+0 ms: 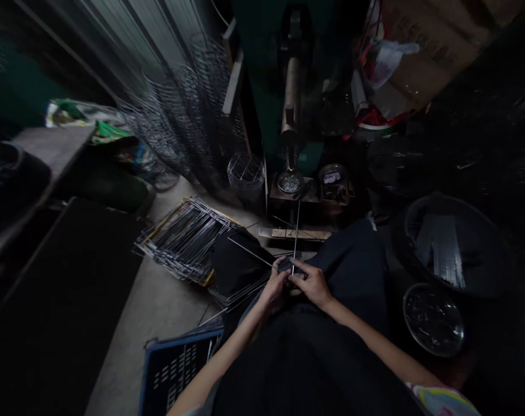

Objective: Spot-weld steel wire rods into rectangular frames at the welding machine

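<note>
Apparent positioning step: a thin rod (296, 237), extending forward over the lap (353, 266), is pinched in the right hand (315, 287); whether the curled left hand (274, 290) grips cannot be told; steady alignment is seemingly required next

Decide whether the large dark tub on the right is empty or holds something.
Holds something: a bundle of thin grey strips lies inside the tub.
</note>
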### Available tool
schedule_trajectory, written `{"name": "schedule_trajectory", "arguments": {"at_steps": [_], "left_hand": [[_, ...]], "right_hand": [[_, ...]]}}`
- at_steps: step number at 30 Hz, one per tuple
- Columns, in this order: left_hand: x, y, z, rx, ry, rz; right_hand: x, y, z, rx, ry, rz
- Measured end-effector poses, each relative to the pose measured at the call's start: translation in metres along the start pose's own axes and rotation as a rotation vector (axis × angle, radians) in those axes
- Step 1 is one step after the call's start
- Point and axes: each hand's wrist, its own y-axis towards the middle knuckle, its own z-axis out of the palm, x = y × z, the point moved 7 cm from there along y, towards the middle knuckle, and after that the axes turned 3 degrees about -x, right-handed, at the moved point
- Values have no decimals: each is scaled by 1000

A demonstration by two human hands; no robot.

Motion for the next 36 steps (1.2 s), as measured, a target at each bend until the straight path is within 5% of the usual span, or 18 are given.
{"name": "schedule_trajectory", "arguments": {"at_steps": [4, 8, 13, 17, 21, 28, 32, 36], "left_hand": [[-10, -3, -1, 3, -66, -1], [-43, -12, -12, 87, -145, 71], [-84, -35, -46, 134, -193, 177], [-81, -62, -85, -58, -104, 178], [-46, -96, -119, -330, -54, 107], [5, -115, -122, -422, 85, 227], [1, -124, -110, -430, 165, 193], [-28, -137, -90, -339, 206, 142]], "right_hand": [[23, -1, -9, -17, -68, -122], [65, 6, -34, -51, -187, -293], [97, 21, -92, -251, -355, -358], [87, 23, -126, -365, -335, -243], [63, 19, -117, -324, -272, -146], [51, 21, -68, -147, -239, -172], [52, 24, -72, -152, -257, -200], [47, 24, -88, -219, -271, -189]]}}
